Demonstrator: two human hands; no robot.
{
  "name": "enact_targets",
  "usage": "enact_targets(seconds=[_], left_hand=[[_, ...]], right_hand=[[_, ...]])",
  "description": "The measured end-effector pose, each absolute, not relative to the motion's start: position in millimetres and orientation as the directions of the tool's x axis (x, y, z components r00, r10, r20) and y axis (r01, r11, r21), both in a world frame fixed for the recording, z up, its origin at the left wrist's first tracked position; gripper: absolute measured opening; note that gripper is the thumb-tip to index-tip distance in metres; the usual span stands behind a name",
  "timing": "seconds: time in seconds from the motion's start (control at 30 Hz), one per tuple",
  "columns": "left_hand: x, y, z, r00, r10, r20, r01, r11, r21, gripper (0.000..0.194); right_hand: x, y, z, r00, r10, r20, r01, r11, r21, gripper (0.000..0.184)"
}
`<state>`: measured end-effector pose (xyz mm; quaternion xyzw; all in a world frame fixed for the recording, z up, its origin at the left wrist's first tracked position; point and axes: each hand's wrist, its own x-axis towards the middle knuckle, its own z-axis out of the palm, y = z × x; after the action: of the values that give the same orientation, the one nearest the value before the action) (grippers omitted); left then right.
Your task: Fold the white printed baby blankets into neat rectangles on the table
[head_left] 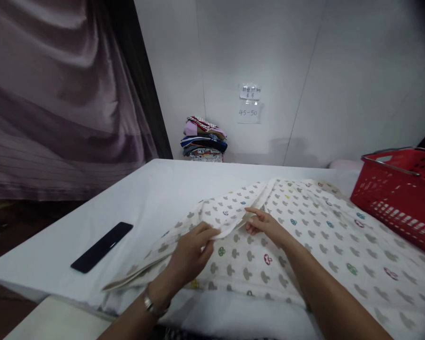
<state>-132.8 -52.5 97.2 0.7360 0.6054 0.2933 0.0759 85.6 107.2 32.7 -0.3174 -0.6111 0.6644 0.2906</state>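
While left hand (193, 248) pinches cloth (247, 262) and right hand (264, 224), grip unclear, is at its fold, basket (389, 189) stands right, phone (102, 248) left, table (144, 198) extending behind to far edge.

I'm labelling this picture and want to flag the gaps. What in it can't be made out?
All in the head view:
Red basket: right end cut off by the picture edge; floor hidden by its near wall.
Upper wall note: writing too small and blurred to read surely.
Patterned cloth: strip hidden behind the right forearm.
Left hand: palm hidden by the back of the hand.
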Motion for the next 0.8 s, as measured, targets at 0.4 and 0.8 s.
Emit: enact_targets(seconds=[0.4,0.8], left_hand=[[-177,-119,43,0.022,0.925,0.379,0.921,-0.166,0.352,0.031],[-178,-118,38,0.018,0.888,0.459,0.923,-0.192,0.334,0.028]], right_hand=[[125,155,17,-0.644,0.703,0.301,0.57,0.704,-0.423,0.03],[153,147,0,-0.797,0.511,0.321,0.456,0.858,-0.234,0.029]])
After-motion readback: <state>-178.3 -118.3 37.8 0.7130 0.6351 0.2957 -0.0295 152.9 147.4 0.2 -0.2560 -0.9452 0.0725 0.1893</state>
